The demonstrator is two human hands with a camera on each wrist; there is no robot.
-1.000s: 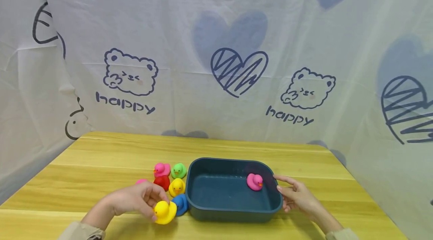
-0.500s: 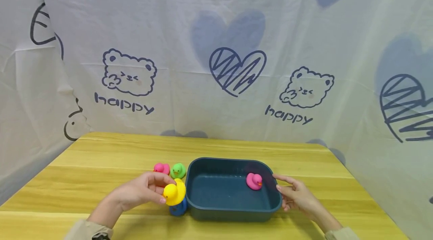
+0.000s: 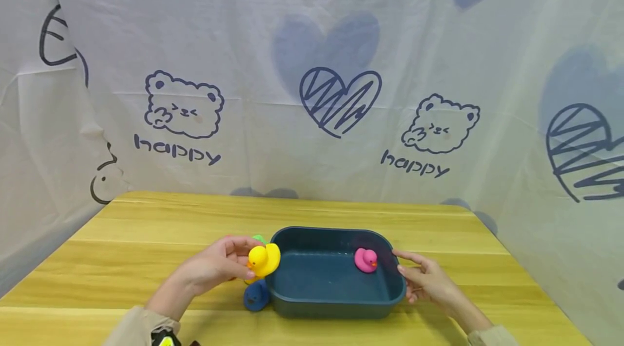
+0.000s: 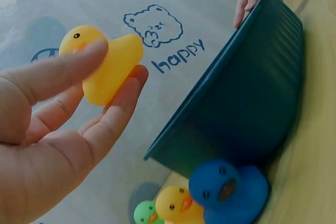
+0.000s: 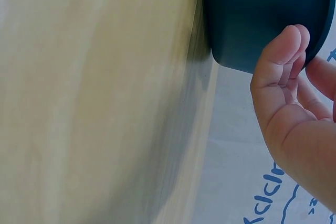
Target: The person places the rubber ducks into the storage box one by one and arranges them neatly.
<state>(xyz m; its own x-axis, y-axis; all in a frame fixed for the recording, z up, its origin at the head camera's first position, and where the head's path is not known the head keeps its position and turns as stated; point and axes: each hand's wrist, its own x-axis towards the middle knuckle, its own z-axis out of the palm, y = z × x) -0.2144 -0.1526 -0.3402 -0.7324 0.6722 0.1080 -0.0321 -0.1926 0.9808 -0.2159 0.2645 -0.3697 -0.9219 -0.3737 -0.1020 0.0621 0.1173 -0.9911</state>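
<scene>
My left hand (image 3: 212,265) holds a yellow rubber duck (image 3: 265,259) between thumb and fingers, raised beside the left rim of a dark teal rectangular bin (image 3: 336,311). In the left wrist view the held duck (image 4: 118,61) faces left, pinched by its body. At the bin's right end, my right hand (image 3: 429,284) touches the wall near the rim from outside. The right wrist view shows its fingers (image 5: 281,51) against the bin's outer wall. Inside the bin a pink rubber duck (image 3: 365,260) sits near the right end.
Left of the bin stand a blue duck (image 4: 231,192), a second yellow duck (image 4: 176,203) and a green duck (image 4: 147,212) in a row; my left hand covers most of that group in the head view. A printed cloth (image 3: 263,135) hangs behind the wooden table (image 3: 146,237).
My left hand has carried the yellow duck up and to the right, from in front of the other ducks to the bin's left rim. My right hand has stayed at the bin.
</scene>
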